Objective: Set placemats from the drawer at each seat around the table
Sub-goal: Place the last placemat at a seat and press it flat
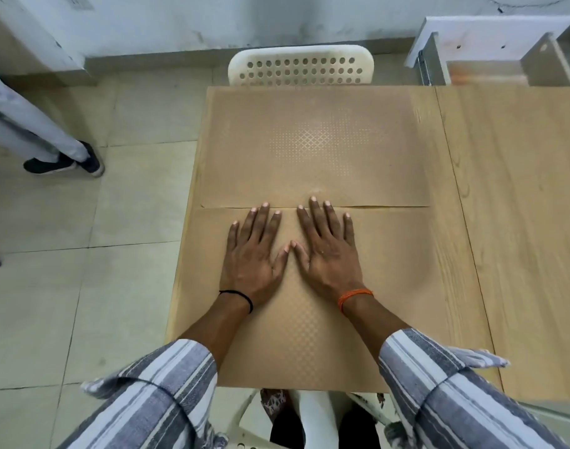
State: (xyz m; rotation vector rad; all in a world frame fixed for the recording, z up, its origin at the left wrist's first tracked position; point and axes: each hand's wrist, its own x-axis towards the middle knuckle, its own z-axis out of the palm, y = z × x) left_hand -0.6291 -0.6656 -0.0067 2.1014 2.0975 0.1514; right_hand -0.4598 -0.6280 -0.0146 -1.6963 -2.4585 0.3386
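Hands lie flat, side by side, on a tan placemat at the near end of a pale wooden table [455, 254]. The left hand [254, 254] and the right hand [329, 251] both have their fingers straight and spread, palms down, thumbs almost touching each other. Neither grips anything; they press or smooth the near placemat [390, 286], which covers the table's near half in front of the person's own seat. A black thread circles the left wrist, an orange one the right, and striped sleeves are pushed up the forearms.

A second, matching placemat, the far placemat [313, 147], lies beyond the fingertips. Its near edge meets or slightly overlaps the near one, and the right hand's longest fingers reach just onto it. It sits in front of a white perforated chair [301, 64] at the table's far end.

At upper right a pale drawer [491, 56] stands pulled open; what it holds cannot be made out.

Judging by this view, two facing seats now have mats, and the near one seems to be getting its final flattening. Whether more seats wait around the wider wooden surface to the right cannot be told. Another person's legs and dark shoes [63, 162] stand on the tiled floor at left.
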